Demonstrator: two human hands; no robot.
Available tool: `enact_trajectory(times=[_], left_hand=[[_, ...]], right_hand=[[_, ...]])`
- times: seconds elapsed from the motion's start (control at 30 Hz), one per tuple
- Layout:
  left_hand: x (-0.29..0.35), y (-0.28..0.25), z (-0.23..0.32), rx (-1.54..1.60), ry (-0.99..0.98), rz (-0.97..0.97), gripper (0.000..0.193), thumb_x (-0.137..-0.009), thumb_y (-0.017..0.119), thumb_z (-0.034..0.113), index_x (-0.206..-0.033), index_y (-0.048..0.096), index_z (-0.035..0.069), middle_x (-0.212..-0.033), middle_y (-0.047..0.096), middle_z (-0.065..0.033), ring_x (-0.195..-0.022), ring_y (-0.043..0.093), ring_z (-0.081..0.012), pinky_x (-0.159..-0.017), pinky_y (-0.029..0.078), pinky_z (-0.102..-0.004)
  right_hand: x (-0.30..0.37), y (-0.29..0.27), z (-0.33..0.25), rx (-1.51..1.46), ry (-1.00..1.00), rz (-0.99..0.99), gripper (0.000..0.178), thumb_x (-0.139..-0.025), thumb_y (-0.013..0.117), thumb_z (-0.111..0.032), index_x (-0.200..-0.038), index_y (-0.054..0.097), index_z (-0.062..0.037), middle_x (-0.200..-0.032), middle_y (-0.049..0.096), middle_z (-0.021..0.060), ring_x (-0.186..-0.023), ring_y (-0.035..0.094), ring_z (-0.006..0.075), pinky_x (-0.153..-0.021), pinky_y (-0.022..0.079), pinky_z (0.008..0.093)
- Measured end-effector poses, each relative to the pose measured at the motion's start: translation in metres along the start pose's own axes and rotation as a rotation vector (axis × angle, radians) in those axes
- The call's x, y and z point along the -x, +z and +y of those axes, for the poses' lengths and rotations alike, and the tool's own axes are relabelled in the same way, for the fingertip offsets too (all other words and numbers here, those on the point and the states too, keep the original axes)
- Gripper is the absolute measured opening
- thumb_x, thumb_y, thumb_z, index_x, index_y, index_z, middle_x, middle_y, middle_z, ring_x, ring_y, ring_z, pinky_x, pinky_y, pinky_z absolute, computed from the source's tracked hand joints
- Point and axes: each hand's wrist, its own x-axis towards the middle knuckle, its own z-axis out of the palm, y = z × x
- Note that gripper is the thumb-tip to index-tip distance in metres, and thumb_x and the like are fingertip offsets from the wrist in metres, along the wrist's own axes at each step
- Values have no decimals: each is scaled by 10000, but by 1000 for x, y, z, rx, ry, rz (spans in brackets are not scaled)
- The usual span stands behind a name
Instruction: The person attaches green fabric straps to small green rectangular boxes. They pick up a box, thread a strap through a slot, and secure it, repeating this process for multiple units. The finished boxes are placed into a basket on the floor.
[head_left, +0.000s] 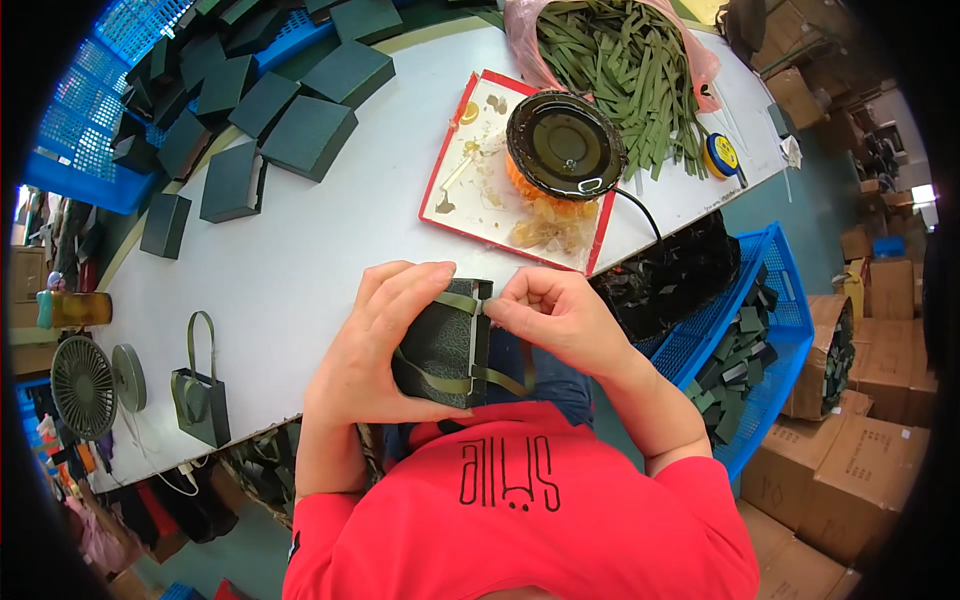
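Closest in, just past the red shirt point(520, 500), a dark green box point(432, 345) is held up at the near edge of the white counter point(300, 290). The left hand point(370, 335) grips it from the left, fingers over its far side and thumb along its near side. The right hand point(555, 318) is closed in a pinch at the box's right edge; what lies between the fingertips is hidden. An olive ribbon point(440, 382) loops across the box's face and out past its right edge.

Left of the hands, a small dark green bag point(203, 408) with a ribbon handle stands near the counter's edge, with a fan point(84, 388) beyond it. To the right, below the counter, a black bag point(685, 275) lies beside a blue crate point(792, 300) of dark green pieces.

Beyond the hands, a black-topped pot point(566, 140) sits on a red-rimmed tray point(450, 228). Farther off, a pink bag point(527, 40) spills green strips point(635, 80), near a round blue-and-yellow tin point(719, 156). At far left, more green boxes point(312, 137) lie beside and in a blue basket point(85, 120).
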Motion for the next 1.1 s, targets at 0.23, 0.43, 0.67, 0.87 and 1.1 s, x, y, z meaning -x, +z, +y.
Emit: enact_trajectory(times=[0.23, 0.43, 0.67, 0.87, 1.1], left_hand=[[0, -1, 0, -15, -4, -24, 1123, -455, 979, 290, -1431, 484, 38, -1377, 556, -145, -1217, 504, -380, -1011, 458, -473], [0, -1, -1, -9, 6, -24, 1113, -467, 977, 290, -1431, 484, 34, -1384, 555, -144, -1215, 506, -378, -1012, 459, -469], [0, -2, 0, -7, 15, -38, 1080, -490, 969, 289, -1424, 492, 33, -1390, 556, -143, -1207, 509, -379, -1012, 457, -471], [0, -1, 0, -26, 14, -96, 1031, -495, 960, 278, -1394, 518, 36, -1380, 562, -145, -1190, 511, -376, -1010, 453, -476], [1, 0, -2, -32, -37, -61, 1048, -486, 962, 258, -1403, 503, 38, -1372, 563, -137, -1196, 511, -378, -1005, 460, -470]], right_hand=[[-4, -3, 4, 75, 21, -38, 171, -971, 686, -168, -879, 627, -36, -750, 616, -53, -639, 542, -5, -526, 436, 198], [-5, -2, 3, 98, 29, -45, 188, -974, 683, -175, -862, 619, -38, -715, 575, -79, -619, 488, -16, -536, 398, 191], [-4, 0, -1, 115, 22, -61, 200, -972, 676, -166, -837, 608, -36, -701, 542, -84, -621, 460, -17, -530, 368, 194], [-5, -2, -1, 302, 3, -76, 234, -949, 672, -158, -785, 606, -3, -695, 596, -24, -631, 524, 26, -545, 412, 227], [-13, -8, 11, 69, 29, -104, 224, -1004, 619, -200, -889, 662, -13, -768, 647, -13, -626, 531, 30, -532, 398, 214]])
